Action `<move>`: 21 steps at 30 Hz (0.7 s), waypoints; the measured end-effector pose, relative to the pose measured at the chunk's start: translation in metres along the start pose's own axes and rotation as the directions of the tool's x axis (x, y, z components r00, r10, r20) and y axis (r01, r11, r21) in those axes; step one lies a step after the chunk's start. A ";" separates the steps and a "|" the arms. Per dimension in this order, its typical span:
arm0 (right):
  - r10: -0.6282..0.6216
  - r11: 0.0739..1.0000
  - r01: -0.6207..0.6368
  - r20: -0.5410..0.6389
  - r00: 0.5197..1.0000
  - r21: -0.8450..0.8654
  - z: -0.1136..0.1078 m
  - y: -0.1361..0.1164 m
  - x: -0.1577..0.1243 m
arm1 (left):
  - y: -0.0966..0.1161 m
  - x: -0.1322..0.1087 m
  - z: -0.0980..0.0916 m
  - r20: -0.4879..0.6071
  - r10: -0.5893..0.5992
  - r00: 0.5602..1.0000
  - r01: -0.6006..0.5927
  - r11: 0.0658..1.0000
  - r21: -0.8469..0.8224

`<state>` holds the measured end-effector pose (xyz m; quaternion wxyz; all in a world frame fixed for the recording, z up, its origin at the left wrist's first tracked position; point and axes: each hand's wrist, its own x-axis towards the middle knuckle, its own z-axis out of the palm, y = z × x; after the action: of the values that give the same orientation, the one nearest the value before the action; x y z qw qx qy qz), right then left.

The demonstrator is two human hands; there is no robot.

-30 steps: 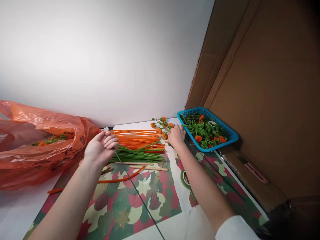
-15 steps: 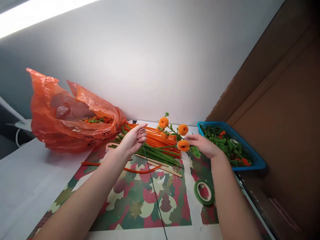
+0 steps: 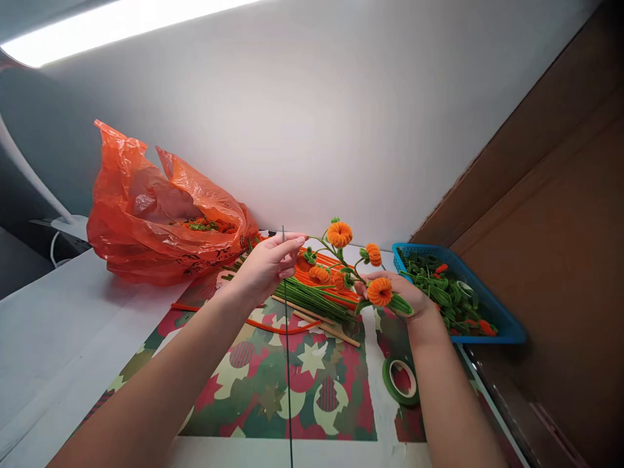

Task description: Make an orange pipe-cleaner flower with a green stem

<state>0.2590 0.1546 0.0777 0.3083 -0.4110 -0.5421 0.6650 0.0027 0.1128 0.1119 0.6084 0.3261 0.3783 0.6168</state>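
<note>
My right hand (image 3: 402,292) is closed round the lower stem of a branch of orange chenille-stem flowers (image 3: 340,234), with green leaves and several pumpkin-like blooms. A long thin dark green wire (image 3: 287,364) runs through the closed fingers of my left hand (image 3: 270,263), its short upper end sticking up above them. The thumb and forefinger of that hand meet at the tip of a thin side stem on the flower branch. Behind and below lie orange chenille stems (image 3: 351,296) and green chenille stems (image 3: 312,300), partly covered by my left hand.
An orange plastic bag (image 3: 160,240) with orange and green pieces stands at the left. At the right, a blue basket (image 3: 509,335) holds green leaves and orange bits. Green floral tape (image 3: 391,383) and wooden sticks (image 3: 344,336) lie on the patterned sheet (image 3: 273,377). Brown cardboard (image 3: 550,214) rises at the right.
My left hand has moved toward the flower branch and its fingertips now touch a side stem. The wire now stands nearly vertical. The branch has turned, showing more blooms, and the view has shifted.
</note>
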 end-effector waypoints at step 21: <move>-0.064 0.960 0.061 -0.001 0.998 -0.272 -0.007 -0.010 -0.006 | 0.000 0.004 -0.002 0.073 -0.190 0.979 0.194 0.980 -0.054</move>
<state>0.2673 0.1552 0.0885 0.2723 -0.4355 -0.6394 0.5721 0.0003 0.1167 0.1105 0.6873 0.2900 0.3680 0.5551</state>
